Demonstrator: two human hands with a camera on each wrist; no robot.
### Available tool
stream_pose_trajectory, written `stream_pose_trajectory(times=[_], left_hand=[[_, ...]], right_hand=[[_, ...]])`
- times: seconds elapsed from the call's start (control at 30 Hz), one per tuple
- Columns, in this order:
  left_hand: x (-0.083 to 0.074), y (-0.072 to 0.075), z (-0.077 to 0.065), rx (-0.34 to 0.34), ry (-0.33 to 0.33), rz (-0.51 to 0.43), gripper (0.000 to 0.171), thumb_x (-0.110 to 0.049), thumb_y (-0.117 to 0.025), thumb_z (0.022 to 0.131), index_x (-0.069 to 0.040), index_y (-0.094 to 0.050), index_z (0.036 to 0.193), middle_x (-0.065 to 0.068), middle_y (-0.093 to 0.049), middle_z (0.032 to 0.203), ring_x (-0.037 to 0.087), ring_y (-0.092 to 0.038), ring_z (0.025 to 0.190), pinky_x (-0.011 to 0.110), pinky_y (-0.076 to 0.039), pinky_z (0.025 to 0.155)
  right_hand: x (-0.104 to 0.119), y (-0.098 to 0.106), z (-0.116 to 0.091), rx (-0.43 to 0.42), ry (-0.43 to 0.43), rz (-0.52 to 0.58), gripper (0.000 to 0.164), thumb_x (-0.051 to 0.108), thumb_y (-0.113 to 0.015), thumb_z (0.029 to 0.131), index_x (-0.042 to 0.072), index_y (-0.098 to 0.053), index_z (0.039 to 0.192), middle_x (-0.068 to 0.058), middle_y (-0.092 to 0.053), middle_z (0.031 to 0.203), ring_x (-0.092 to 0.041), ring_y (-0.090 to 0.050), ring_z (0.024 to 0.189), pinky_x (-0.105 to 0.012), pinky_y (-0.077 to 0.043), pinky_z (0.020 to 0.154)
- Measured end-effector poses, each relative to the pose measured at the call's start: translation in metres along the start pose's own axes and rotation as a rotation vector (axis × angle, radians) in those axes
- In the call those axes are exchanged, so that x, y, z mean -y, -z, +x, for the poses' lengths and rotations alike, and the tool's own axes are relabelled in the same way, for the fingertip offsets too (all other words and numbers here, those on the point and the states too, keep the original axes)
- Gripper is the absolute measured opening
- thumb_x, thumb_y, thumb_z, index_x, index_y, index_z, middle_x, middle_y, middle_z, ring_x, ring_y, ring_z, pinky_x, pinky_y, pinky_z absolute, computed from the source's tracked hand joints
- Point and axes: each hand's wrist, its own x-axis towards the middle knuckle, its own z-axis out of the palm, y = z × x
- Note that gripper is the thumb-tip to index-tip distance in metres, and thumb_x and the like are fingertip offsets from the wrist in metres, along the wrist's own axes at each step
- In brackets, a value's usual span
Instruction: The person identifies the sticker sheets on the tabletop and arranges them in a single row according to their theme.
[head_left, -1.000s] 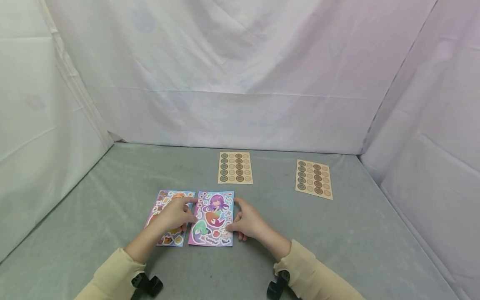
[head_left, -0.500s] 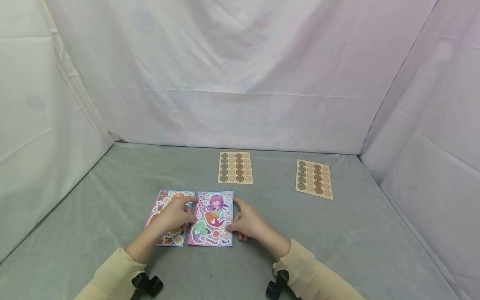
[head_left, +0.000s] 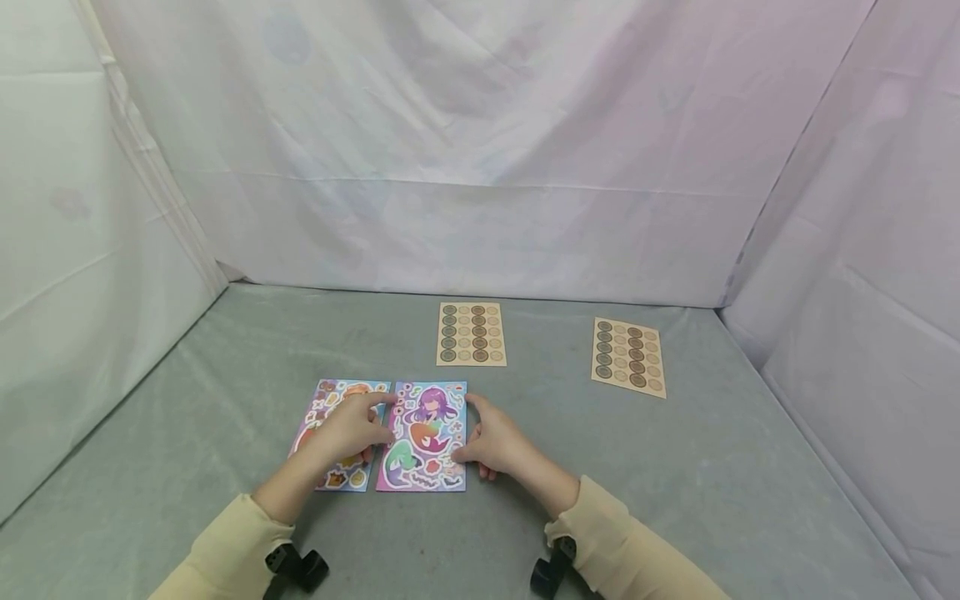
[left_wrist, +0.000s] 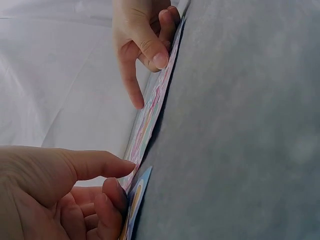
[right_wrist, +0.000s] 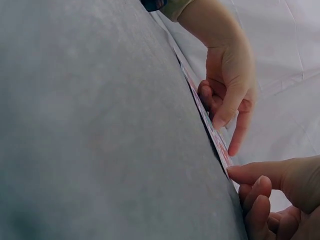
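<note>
A purple-and-blue sticker sheet (head_left: 427, 425) with mermaid pictures lies flat on the grey table in the head view. My left hand (head_left: 349, 431) touches its left edge with extended thumb and index finger. On its opposite side, my right hand (head_left: 495, 443) has the thumb resting on the sheet and the index fingertip at the upper right edge. The remaining fingers of both hands are curled in. Just left of the mermaid sheet is a second colourful sticker sheet (head_left: 347, 477), partly hidden beneath my left hand. The left wrist view shows the left thumb (left_wrist: 105, 164) at the mermaid sheet's edge.
Farther back lie two tan sheets of round stickers, one at the centre (head_left: 471, 335) and one to the right (head_left: 628, 357). White cloth (head_left: 480, 167) hangs behind the table and along both sides. Each wrist wears a small black camera.
The mermaid sheet has shifted very slightly left. Both hands stay at its edges in nearly the same pose, and the other sheets have not moved.
</note>
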Motion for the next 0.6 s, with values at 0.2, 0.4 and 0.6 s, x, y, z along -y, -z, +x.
stream_pose_trajectory(times=[0.2,0.4,0.6], left_hand=[[0.0011,-0.0004,0.001,-0.009,-0.002,0.019,0.057,-0.004,-0.074,0.078,0.001,-0.055,0.131,0.006,-0.053,0.053,0.017,-0.051,0.037,0.026,-0.038,0.036],[0.0016,-0.0008,0.0019,-0.008,-0.011,0.014,0.057,-0.003,-0.073,0.078,0.001,-0.054,0.131,0.007,-0.053,0.051,0.017,-0.05,0.036,0.025,-0.037,0.036],[0.0016,-0.0012,0.0014,-0.01,-0.011,0.002,0.057,-0.003,-0.073,0.078,0.002,-0.054,0.132,0.007,-0.053,0.051,0.017,-0.05,0.035,0.025,-0.038,0.035]], right_hand=[[0.001,0.0014,-0.0006,0.012,0.008,-0.012,0.087,0.005,-0.08,0.075,-0.001,-0.03,0.146,-0.005,-0.056,0.055,-0.012,-0.045,0.034,-0.025,-0.039,0.031],[-0.0004,0.001,-0.0005,0.017,0.006,-0.018,0.087,0.006,-0.08,0.075,-0.001,-0.03,0.146,-0.005,-0.056,0.055,-0.012,-0.046,0.033,-0.027,-0.04,0.031],[-0.0007,-0.0005,-0.0008,0.013,0.003,-0.016,0.087,0.007,-0.08,0.075,-0.001,-0.031,0.146,-0.005,-0.055,0.054,-0.012,-0.045,0.033,-0.027,-0.04,0.031]])
